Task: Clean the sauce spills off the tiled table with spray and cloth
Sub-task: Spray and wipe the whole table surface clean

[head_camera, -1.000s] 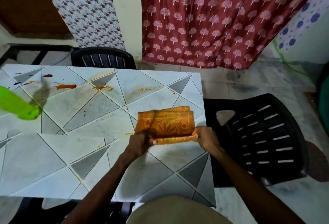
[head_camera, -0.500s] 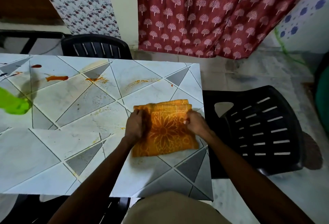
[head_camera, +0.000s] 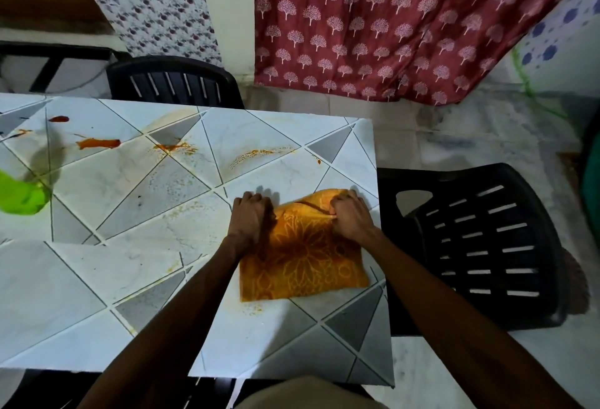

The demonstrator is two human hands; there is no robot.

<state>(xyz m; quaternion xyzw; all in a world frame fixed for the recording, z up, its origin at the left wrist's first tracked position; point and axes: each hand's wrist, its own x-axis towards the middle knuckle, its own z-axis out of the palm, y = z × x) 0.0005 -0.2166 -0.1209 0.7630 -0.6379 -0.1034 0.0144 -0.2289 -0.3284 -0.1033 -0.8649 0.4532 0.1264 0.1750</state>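
Cloth [head_camera: 305, 259] on table [head_camera: 123, 282]; L hand [head_camera: 252, 217] & R hand [head_camera: 351, 215] grip its far edge.

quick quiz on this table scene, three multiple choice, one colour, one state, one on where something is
1. What colour is the cloth?
A. blue
B. orange
C. white

2. What is the right hand doing?
A. lying flat on the tiles
B. curled and holding nothing
C. pinching the cloth's far edge

3. Where is the green spray bottle?
A. at the left of the table
B. on the cloth
C. in the right hand

Answers:
1 B: it is orange with a flower pattern.
2 C: its fingers curl round a fold of cloth.
3 A: it stands on the tiles at the picture's left edge.
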